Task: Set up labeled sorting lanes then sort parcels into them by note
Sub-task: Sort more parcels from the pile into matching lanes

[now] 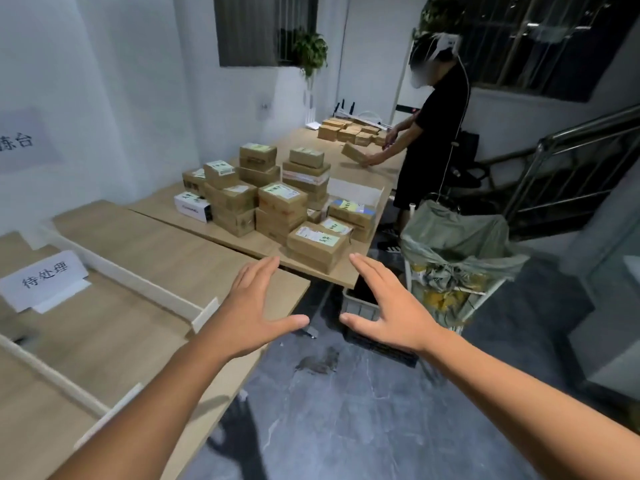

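A heap of brown cardboard parcels with paper notes on top covers the far wooden table. The nearest parcel sits at that table's front corner, with a green note on its lid. My left hand and my right hand are both stretched out toward it, fingers spread, palms facing each other, holding nothing, a little short of the box. On the near table, white strips divide the top into lanes. A white label card with handwritten characters stands in one lane.
Another person in black handles parcels at the far end of the long table. A cart with a green sack stands right of the table corner. A grey crate sits on the floor under it. A stair rail rises at right.
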The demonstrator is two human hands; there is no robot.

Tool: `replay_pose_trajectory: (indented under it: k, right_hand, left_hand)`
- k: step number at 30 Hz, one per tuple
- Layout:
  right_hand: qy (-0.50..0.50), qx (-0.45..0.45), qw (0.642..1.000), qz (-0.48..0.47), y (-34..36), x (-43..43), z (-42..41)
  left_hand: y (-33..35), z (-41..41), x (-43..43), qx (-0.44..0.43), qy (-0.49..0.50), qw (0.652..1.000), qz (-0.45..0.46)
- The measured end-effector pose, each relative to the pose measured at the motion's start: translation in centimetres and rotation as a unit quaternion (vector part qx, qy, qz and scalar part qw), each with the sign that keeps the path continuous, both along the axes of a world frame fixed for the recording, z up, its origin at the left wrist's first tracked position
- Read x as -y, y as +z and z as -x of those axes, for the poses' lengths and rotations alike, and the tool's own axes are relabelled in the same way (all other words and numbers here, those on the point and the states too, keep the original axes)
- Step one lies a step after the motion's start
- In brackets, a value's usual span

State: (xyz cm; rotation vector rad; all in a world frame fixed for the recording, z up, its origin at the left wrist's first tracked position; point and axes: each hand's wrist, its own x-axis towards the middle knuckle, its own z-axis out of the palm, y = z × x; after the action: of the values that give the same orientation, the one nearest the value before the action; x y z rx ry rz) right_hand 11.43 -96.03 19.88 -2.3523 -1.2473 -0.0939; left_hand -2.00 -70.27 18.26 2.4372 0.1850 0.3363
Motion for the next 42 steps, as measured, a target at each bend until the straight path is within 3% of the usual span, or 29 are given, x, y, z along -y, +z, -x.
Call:
replay_pose_trajectory:
  k: [10,21,28,36,42]
  right_hand:
    - [-0.006,-0.012,0.999,0.03,-4.3,-3.6,-23.8]
    - [0.026,-0.037,0.994,0.103,-4.2,-7.3,-48.1]
    - [0.11,-0.075,0.98,0.15,-9.2,-7.8,-66.0]
    - [0.239,-0.135,0.93,0.243,-15.1,-10.4,-85.8]
    - [0.31,-0.155,0.88,0.323,-20.5,-15.7,-92.5]
  left_hand:
    - [-4.6,-24.8,-3.7,0.009,-0.017,0.999,0.031]
    - [-6.9,-49.5,-5.6,-0.034,-0.021,0.996,0.079]
    - [-12.5,-62.1,-3.5,-0.073,0.056,0.992,0.089]
    - [-18.8,-74.8,0.4,-0.161,0.184,0.967,0.076]
    - [-22.6,-81.1,1.0,-0.207,0.232,0.949,0.056]
